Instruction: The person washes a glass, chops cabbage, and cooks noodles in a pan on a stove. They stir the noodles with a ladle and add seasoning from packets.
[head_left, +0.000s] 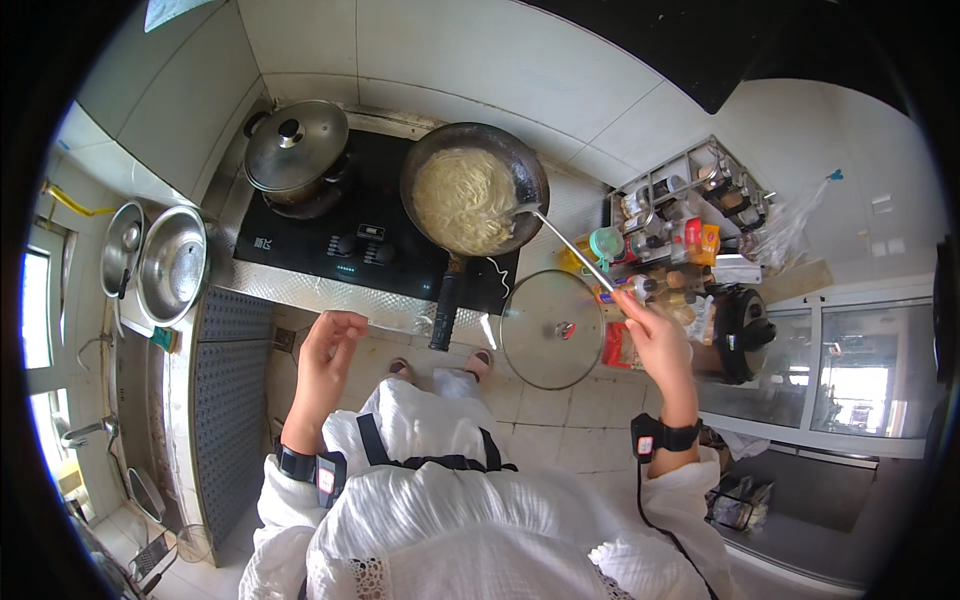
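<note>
My right hand (657, 341) grips the end of a long metal spatula (564, 241). Its blade reaches into a dark wok (529, 166) on the cooktop. Pale noodles (466, 196) fill much of the wok, partly covering the blade's tip. The wok's black handle (447, 309) points toward me over the counter's front edge. My left hand (328, 354) hovers left of that handle, touching nothing visible, its fingers loosely bent. Between the wok handle and my right hand lies a round glass lid (551, 330), its rim past the counter edge.
A lidded pot (296, 154) stands on the left of the black cooktop (375, 195). Metal bowls (174, 262) sit further left, beside a sink. To the right are a rack (686, 184) with jars, several bottles (637, 286) and a black cooker (742, 334).
</note>
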